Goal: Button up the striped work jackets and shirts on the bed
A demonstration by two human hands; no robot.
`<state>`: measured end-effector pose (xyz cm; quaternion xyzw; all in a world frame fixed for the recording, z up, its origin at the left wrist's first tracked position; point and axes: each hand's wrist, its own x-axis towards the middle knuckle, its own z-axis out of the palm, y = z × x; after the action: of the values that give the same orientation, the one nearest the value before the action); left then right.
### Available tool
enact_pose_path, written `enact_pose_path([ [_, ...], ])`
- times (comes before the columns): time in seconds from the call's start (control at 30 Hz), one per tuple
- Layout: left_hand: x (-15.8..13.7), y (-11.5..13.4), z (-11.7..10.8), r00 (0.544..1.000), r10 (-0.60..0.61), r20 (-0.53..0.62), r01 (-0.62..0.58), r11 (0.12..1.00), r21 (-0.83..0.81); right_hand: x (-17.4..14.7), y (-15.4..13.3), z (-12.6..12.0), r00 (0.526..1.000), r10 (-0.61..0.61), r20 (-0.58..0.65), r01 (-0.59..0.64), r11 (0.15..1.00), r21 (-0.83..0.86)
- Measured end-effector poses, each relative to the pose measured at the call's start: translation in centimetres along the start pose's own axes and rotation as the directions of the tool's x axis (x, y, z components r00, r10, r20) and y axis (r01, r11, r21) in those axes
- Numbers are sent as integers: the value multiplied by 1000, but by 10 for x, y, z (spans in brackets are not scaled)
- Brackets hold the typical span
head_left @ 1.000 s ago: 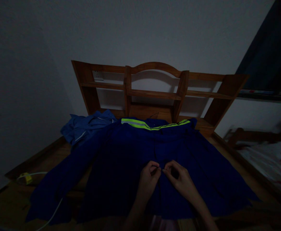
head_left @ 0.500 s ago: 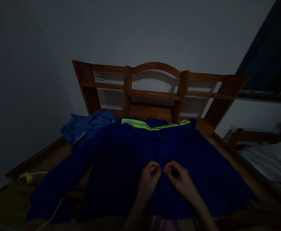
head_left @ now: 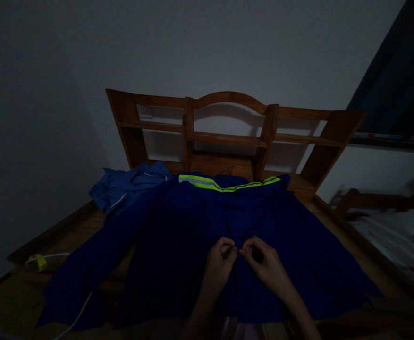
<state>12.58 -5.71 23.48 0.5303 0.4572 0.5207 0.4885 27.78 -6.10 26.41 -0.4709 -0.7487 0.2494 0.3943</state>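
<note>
A dark blue jacket [head_left: 192, 226] with yellow-green and grey reflective stripes lies spread over a wooden desk, its collar end away from me. Both hands meet at the front opening, about halfway down. My left hand [head_left: 220, 262] pinches the jacket's front edge between thumb and fingertips. Just to its right, my right hand [head_left: 263, 259] pinches the other edge in the same way, with a small gap between the fingertips. Any button there is too dark and small to make out. The left sleeve [head_left: 93, 264] hangs out toward the near left corner.
A lighter blue garment [head_left: 129, 186] lies crumpled at the back left. Behind the jacket stands a wooden shelf unit [head_left: 228, 139] against the wall. A white cable [head_left: 81, 314] runs under the sleeve, near a yellow-labelled item [head_left: 41, 262]. Pale bedding [head_left: 398, 236] lies at the right.
</note>
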Motion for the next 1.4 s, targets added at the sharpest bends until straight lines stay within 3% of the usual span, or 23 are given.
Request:
enact_pose_path([
  [1.4, -1, 1, 1, 1000, 3, -2, -3, 1000, -2, 0, 1, 0, 1000, 10, -13, -10, 1000, 29],
])
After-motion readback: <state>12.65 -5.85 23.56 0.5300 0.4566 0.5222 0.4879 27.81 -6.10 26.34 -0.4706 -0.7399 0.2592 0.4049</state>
